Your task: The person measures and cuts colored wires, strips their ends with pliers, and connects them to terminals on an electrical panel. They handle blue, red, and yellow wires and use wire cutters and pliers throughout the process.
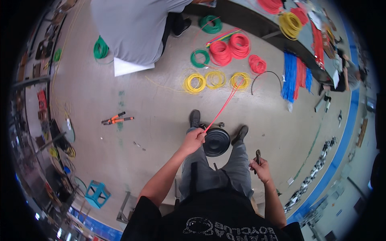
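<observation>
My left hand (193,139) is closed around the near end of some thin red wires (223,107), which stretch away from it toward the yellow coils on the floor. Beside my right thigh, my right hand (262,170) grips a dark pair of pliers (257,154) with the head pointing up. A round black stool seat (217,142) is between my legs, just past my left hand. The far end of the red wires lies over a yellow wire coil (240,81).
Red wire coils (220,53), green coils (200,58) and more yellow coils (194,83) lie ahead. Orange-handled cutters (117,119) are on the floor at left, near a teal stool (97,194). A person in grey (134,28) sits far left; blue wire bundles (289,76) hang from a bench at right.
</observation>
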Demonstrator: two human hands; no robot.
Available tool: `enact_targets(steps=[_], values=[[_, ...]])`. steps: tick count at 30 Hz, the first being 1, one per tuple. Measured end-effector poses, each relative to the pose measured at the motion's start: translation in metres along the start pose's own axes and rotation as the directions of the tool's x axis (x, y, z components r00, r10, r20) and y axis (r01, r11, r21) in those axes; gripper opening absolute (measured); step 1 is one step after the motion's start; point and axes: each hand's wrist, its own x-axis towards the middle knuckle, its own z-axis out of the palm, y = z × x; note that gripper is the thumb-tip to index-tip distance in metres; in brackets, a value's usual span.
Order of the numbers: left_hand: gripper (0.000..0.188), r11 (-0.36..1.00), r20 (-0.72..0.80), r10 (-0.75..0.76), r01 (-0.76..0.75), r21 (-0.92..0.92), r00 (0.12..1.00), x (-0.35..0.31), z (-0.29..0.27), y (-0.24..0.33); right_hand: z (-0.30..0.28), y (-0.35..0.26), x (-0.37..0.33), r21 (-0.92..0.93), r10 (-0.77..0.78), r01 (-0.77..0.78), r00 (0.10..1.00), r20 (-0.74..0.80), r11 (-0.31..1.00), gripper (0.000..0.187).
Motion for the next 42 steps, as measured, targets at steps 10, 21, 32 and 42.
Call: enact_targets(steps=[10, 21, 32, 42], values=[[0.018, 0.993, -0.277, 0.086, -0.103, -0.05, 0.957, 0.141, 0.01, -0.048, 0.027, -0.011, 0.305, 0.0, -0.071, 0.073, 0.966, 0.25, 0.997, 0.019], [0.021, 0.971, -0.289, 0.221, -0.237, -0.021, 0.931, 0.323, -0.004, -0.112, 0.247, 0.069, 0.659, 0.157, -0.186, 0.165, 0.974, 0.127, 0.974, 0.034], [0.018, 0.753, -0.268, 0.57, -0.364, 0.548, 0.777, 0.346, -0.028, -0.092, 0.371, 0.094, 0.806, 0.631, -0.27, 0.01, 0.909, 0.317, 0.776, 0.018], [0.025, 0.753, -0.307, 0.647, -0.521, 0.402, 0.698, 0.379, -0.021, -0.159, 0.238, 0.036, 0.63, 0.858, -0.669, -0.017, 0.618, 0.413, 0.514, 0.023]])
